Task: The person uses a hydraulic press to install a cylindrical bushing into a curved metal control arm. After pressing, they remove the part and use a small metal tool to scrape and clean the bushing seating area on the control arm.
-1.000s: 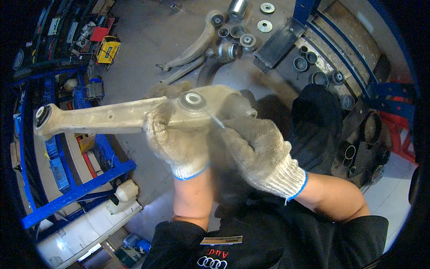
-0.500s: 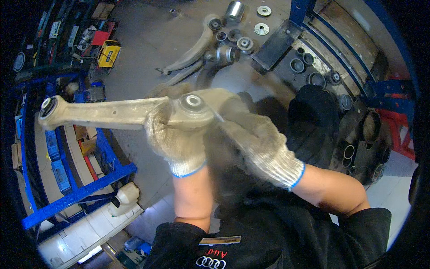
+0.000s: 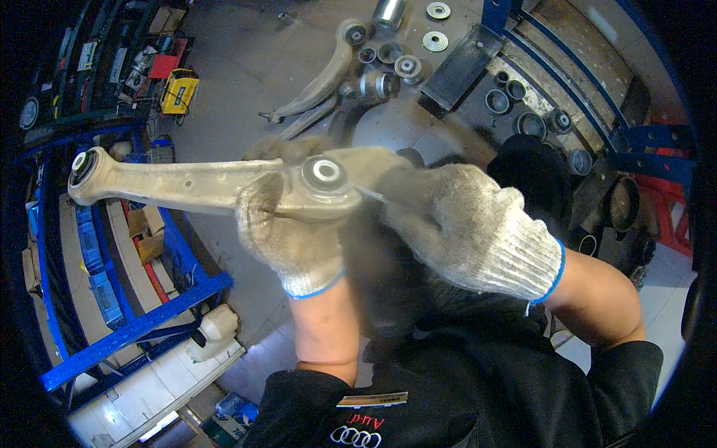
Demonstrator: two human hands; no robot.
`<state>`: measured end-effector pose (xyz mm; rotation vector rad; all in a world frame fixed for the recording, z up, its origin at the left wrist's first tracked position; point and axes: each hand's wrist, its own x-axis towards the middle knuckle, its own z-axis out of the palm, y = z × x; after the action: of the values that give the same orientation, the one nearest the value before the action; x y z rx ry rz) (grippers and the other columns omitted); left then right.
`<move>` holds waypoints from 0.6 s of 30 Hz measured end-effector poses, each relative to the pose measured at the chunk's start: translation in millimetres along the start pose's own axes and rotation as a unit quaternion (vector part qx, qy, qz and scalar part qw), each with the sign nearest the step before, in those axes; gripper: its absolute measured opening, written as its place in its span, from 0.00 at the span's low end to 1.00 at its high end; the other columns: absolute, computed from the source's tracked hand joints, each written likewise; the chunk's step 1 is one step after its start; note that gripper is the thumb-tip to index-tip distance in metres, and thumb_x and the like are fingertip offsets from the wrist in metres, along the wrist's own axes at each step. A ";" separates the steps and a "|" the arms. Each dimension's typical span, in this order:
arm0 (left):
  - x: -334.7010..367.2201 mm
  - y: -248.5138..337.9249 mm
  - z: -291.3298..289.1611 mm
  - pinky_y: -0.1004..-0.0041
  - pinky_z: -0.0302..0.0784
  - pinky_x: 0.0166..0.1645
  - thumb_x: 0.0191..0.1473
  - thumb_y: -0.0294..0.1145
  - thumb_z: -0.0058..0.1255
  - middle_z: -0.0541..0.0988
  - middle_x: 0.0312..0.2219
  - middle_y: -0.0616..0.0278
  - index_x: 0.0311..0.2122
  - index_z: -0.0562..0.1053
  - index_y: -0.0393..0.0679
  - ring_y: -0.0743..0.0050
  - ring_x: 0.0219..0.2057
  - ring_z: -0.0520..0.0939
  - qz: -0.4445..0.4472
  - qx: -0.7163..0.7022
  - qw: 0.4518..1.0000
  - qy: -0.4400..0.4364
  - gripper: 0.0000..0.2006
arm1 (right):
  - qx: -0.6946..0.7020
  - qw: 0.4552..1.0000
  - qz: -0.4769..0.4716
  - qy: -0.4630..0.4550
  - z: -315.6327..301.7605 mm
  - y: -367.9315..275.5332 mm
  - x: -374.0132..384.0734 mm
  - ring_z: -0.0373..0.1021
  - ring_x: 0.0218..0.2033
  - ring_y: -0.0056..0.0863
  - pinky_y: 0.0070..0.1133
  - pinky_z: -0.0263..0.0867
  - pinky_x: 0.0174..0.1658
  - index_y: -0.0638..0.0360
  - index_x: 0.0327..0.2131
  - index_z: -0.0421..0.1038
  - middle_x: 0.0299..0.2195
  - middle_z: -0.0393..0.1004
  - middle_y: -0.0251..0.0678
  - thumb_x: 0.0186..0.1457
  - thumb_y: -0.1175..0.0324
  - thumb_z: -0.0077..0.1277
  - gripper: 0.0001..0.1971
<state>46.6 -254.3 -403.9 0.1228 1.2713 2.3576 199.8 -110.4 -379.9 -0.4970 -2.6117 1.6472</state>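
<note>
A pale metal car control arm [image 3: 213,187] lies almost level across the view. My gloved left hand [image 3: 287,235] is closed round it from below, near the middle. Beside that hand a round rubber bushing [image 3: 326,172] with a bright metal sleeve sits in the arm; another bushing [image 3: 81,165] fills its far left end. My gloved right hand [image 3: 474,224] is closed at the arm's right part, its fingers blurred. From it a thin, pale tool tip [image 3: 371,194] points at the edge of the middle bushing. The rest of that tool is hidden in the glove.
Another control arm [image 3: 321,78] lies on the floor ahead, near a metal cylinder [image 3: 389,13] and several rings and bushings. A blue rack [image 3: 142,328] stands at left with a white jug [image 3: 219,323] beside it. A yellow box [image 3: 179,91] is farther back.
My right hand has turned and shifted right and slightly up, its wrist swinging outward, with the thin tip still at the bushing's edge. My left hand and the control arm have barely moved.
</note>
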 end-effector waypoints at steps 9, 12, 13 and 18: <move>8.6 2.1 14.9 0.39 0.71 0.55 0.45 0.35 0.50 0.76 0.38 0.46 0.47 0.70 0.34 0.41 0.43 0.78 -0.007 -0.008 0.996 0.083 0.23 | 0.074 0.995 0.047 0.048 10.4 -6.7 -2.1 0.76 0.29 0.47 0.34 0.74 0.33 0.57 0.36 0.78 0.30 0.78 0.48 0.55 0.62 0.53 0.11; 6.4 4.4 22.1 0.37 0.68 0.55 0.44 0.36 0.51 0.76 0.37 0.47 0.46 0.70 0.34 0.42 0.42 0.78 -0.050 -0.029 0.997 0.053 0.23 | 0.095 0.986 -0.005 0.136 31.2 -11.0 -3.0 0.74 0.24 0.47 0.37 0.70 0.29 0.61 0.30 0.75 0.24 0.76 0.48 0.55 0.66 0.52 0.08; 4.3 4.9 23.3 0.38 0.69 0.56 0.44 0.36 0.51 0.76 0.36 0.47 0.46 0.70 0.34 0.43 0.42 0.78 -0.085 -0.096 0.992 0.006 0.23 | 0.115 0.982 -0.027 0.150 38.2 -12.7 -4.4 0.73 0.24 0.48 0.38 0.69 0.29 0.62 0.28 0.73 0.24 0.75 0.48 0.56 0.67 0.51 0.09; 5.9 7.5 19.3 0.40 0.69 0.57 0.44 0.38 0.52 0.76 0.36 0.48 0.46 0.69 0.35 0.44 0.43 0.77 -0.085 -0.095 0.991 0.049 0.24 | 0.173 0.967 0.009 0.186 61.7 -20.2 -3.9 0.73 0.26 0.50 0.39 0.69 0.31 0.61 0.32 0.73 0.25 0.75 0.49 0.58 0.67 0.49 0.07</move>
<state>44.2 -240.4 -387.6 -0.1576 1.0481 2.3455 187.3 -173.6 -388.9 -0.7258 -2.0129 1.7595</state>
